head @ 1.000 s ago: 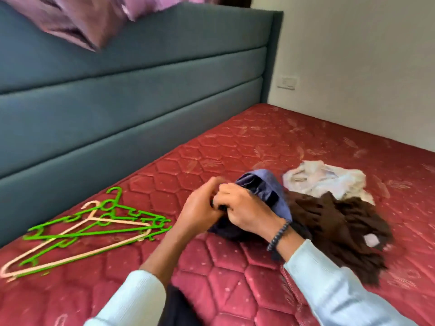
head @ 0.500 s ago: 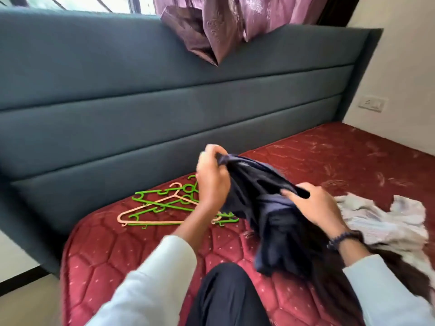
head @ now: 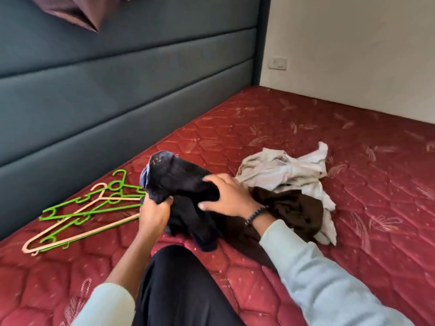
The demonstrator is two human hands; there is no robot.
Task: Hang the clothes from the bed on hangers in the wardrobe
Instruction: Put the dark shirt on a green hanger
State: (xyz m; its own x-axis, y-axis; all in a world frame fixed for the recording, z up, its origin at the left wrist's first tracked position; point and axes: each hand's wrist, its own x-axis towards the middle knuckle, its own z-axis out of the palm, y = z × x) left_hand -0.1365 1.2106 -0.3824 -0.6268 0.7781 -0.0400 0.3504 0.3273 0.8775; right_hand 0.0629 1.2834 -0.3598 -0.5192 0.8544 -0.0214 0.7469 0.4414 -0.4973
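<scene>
A bunched dark navy garment (head: 179,182) is held just above the red mattress (head: 282,128). My left hand (head: 154,212) grips its lower left edge from below. My right hand (head: 226,196) holds its right side, fingers curled over the cloth. A brown garment (head: 292,212) lies crumpled under my right wrist, and a pale striped shirt (head: 287,170) lies behind it. Green hangers (head: 77,205) and a peach hanger (head: 77,222) lie in a pile to the left. The wardrobe is out of view.
A padded teal headboard (head: 117,90) runs along the left side of the bed. A white wall with a socket (head: 277,63) stands behind it. My dark-trousered knee (head: 179,283) rests on the mattress near the front. A purple curtain (head: 75,12) hangs at the top left.
The camera has swung right and down. Both hands have lowered the navy garment toward the mattress, and my right hand has shifted onto the top of the bundle.
</scene>
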